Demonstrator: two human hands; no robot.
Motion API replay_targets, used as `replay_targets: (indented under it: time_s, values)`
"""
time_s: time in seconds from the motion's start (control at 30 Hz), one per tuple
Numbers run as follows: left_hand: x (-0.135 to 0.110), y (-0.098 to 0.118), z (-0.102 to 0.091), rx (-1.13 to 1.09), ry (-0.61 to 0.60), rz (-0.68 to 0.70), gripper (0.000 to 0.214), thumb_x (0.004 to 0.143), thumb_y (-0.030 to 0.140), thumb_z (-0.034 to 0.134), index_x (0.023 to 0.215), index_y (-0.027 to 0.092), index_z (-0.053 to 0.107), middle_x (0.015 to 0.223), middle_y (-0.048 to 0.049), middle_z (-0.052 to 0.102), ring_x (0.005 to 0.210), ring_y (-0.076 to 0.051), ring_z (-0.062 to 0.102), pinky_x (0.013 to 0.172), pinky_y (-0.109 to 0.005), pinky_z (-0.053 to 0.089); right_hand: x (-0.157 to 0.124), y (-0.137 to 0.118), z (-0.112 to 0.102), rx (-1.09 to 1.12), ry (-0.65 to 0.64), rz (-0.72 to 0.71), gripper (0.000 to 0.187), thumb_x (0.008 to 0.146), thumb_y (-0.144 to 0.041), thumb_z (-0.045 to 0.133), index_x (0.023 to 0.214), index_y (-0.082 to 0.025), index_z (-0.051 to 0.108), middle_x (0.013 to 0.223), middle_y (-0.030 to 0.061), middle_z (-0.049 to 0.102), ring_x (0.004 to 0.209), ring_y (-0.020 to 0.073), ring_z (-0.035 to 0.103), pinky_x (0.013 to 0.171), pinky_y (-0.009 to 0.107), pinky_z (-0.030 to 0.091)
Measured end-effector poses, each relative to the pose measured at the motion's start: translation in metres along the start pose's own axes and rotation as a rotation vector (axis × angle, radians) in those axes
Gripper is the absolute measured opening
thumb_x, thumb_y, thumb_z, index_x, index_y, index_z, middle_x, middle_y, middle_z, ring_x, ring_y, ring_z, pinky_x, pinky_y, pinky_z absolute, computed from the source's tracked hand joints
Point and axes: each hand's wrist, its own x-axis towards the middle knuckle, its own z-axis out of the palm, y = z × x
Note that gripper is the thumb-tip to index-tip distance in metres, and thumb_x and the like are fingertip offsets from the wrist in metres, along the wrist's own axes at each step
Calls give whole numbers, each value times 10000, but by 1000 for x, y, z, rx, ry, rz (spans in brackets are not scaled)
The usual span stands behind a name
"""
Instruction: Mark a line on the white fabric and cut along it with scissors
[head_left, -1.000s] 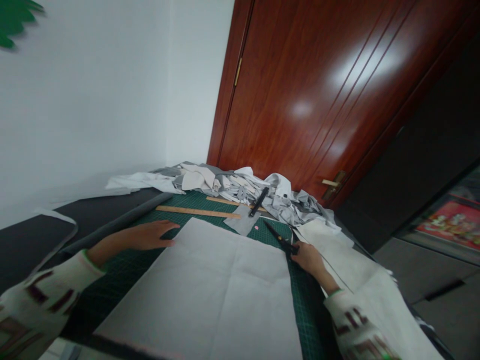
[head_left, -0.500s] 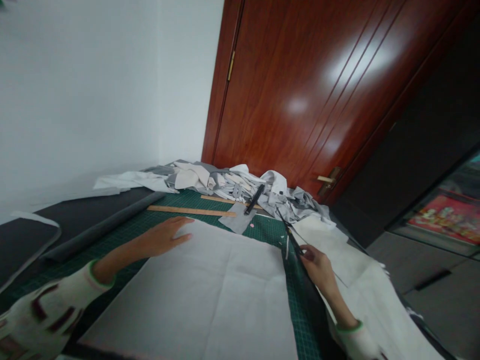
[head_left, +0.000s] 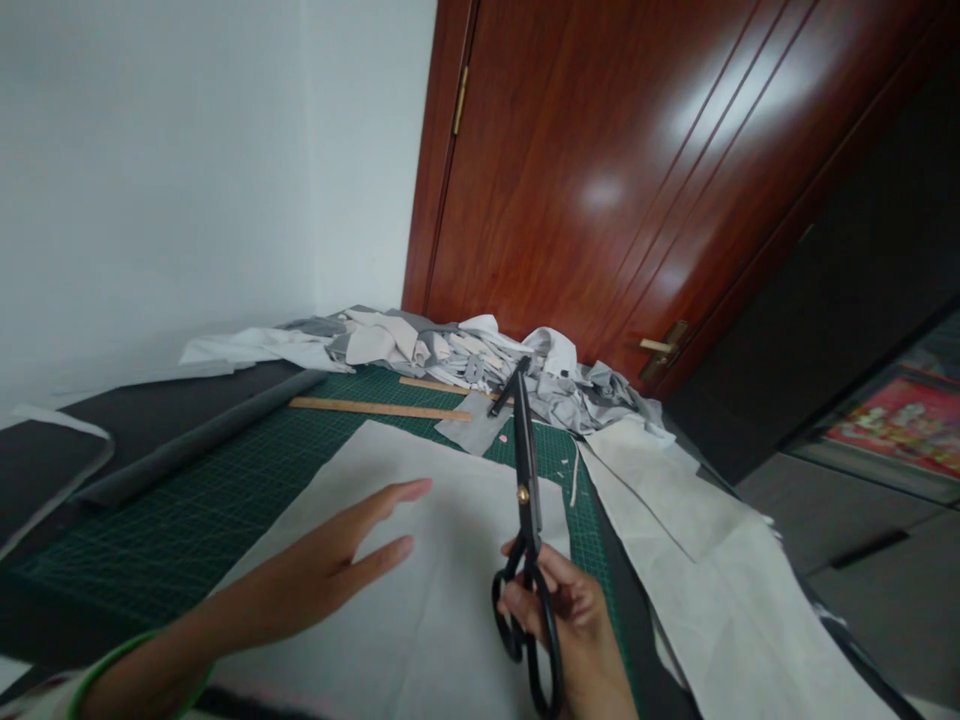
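Observation:
My right hand (head_left: pixel 566 610) grips black-handled scissors (head_left: pixel 527 480) by the handles. Their blades are closed together and point away from me, raised above a white cloth piece (head_left: pixel 420 560). My left hand (head_left: pixel 352 560) hovers over the left part of that cloth, thumb and fingers apart, holding nothing. Beneath the cloth lies a green cutting mat (head_left: pixel 277 470) with a printed grid.
Wooden rulers (head_left: pixel 375 408) and a black tool (head_left: pixel 510 388) lie toward the back, before a heap of fabric scraps (head_left: pixel 450 350). Off-white cloth (head_left: pixel 735 560) covers the right side. A dark rolled fabric (head_left: pixel 202 440) lies left. Behind stands a wooden door (head_left: pixel 570 180).
My right hand has lifted the scissors from the right side of the mat and brought them left over the white cloth. My left hand has moved from the cloth's far-left edge nearer to me.

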Motion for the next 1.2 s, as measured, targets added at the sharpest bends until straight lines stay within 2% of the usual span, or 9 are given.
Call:
replay_targets:
  time_s: [0.1,0.27,0.37,0.5,0.67,0.8,0.9,1.07,1.2]
  values:
    - [-8,-24,-10,71,99,-52,620,962,568,432,1498,257,433,1554,-63,456,1441,-304,392,1186,-517,270,0,7,-14,-3,-23,-84,374,605,-516,879,820,-226,783,667,-8,578,595,121,511,521,211,432]
    - [-17,-49,-17,75,122,-122,650,956,593,398,1492,229,443,1543,-79,469,1412,-304,438,1166,-489,328,-5,19,-22,-36,-201,-101,315,699,-506,826,869,-247,769,851,40,646,741,178,600,615,250,494]
    - [-15,-52,-18,102,178,-97,658,942,601,416,1475,219,469,1518,-88,501,1407,-320,442,1174,-500,306,-11,21,-9,25,-168,-39,392,650,-566,844,832,-229,760,783,26,638,746,169,581,681,263,477]
    - [-12,-49,-19,108,195,-90,656,942,600,412,1464,208,479,1514,-90,507,1405,-318,445,1178,-502,299,-17,19,4,90,-37,24,471,550,-606,881,782,-214,760,653,-21,545,600,106,446,578,230,382]
    - [-12,-40,-15,88,172,-70,624,950,583,422,1456,224,486,1514,-71,510,1413,-304,438,1194,-494,279,-20,18,3,111,-46,-13,476,531,-623,876,769,-226,766,634,-9,525,578,123,421,566,262,382]
    - [-13,-26,-5,36,125,-43,594,970,566,416,1473,254,459,1534,-52,485,1439,-285,400,1215,-476,242,-22,14,1,75,-42,-28,481,543,-635,862,781,-227,769,594,-34,452,544,97,340,514,239,307]
    - [-14,-2,3,-51,41,10,551,996,533,417,1503,318,409,1567,-11,438,1464,-259,356,1226,-438,226,-23,10,0,69,-45,-76,500,549,-646,853,807,-228,763,584,-39,455,531,92,334,499,237,282]
    - [-16,55,21,-298,-95,235,590,991,532,476,1537,345,350,1608,-10,371,1481,-260,317,1226,-405,242,-29,11,10,51,-208,-77,494,583,-670,818,753,-212,742,587,-14,528,517,104,382,507,259,333]
    - [-11,84,41,-553,-89,288,451,1027,523,400,1396,298,529,1460,-77,557,1369,-258,485,1162,-400,361,-35,23,25,120,-253,-79,457,596,-643,821,800,-240,747,638,8,597,613,174,546,636,323,477]
